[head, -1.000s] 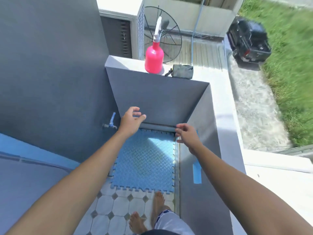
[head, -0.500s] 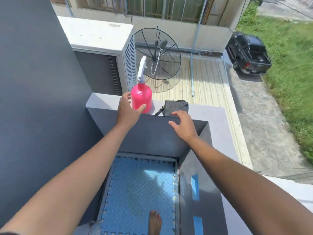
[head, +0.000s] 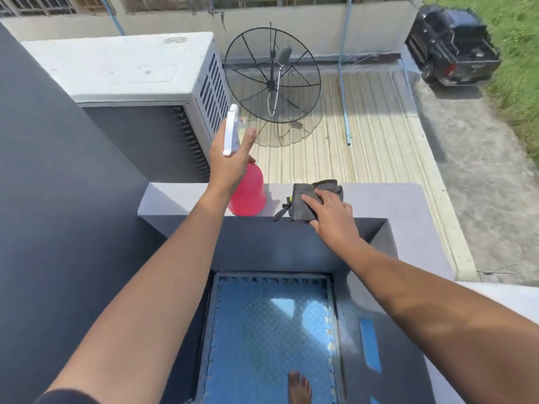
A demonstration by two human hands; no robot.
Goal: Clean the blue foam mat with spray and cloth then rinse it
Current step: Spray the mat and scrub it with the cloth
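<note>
Standing on top of the grey ledge (head: 379, 199), the pink spray bottle (head: 249, 193) is met at its neck by the left hand (head: 230, 161), whose fingers are curled around the neck just under the white trigger head (head: 230, 132); the bottle's base looks to be resting on the ledge, though the contact is partly hidden by the forearm. Just beside the bottle, on the same ledge, a folded dark grey cloth (head: 309, 199) is lain, with a short black strap hanging off its near corner. The right hand (head: 332, 214) is laid flat and open on the cloth, fingers spread over it, nothing being clenched. The blue foam mat (head: 262, 330) is seen below, on the floor at the foot of the dark wall, its toothed edges against the wall's base. A bare foot (head: 299, 387) is planted on the mat's near edge. Beyond the ledge, an air conditioner unit (head: 131, 71) and a black mesh dish (head: 272, 75) are seen.
</note>
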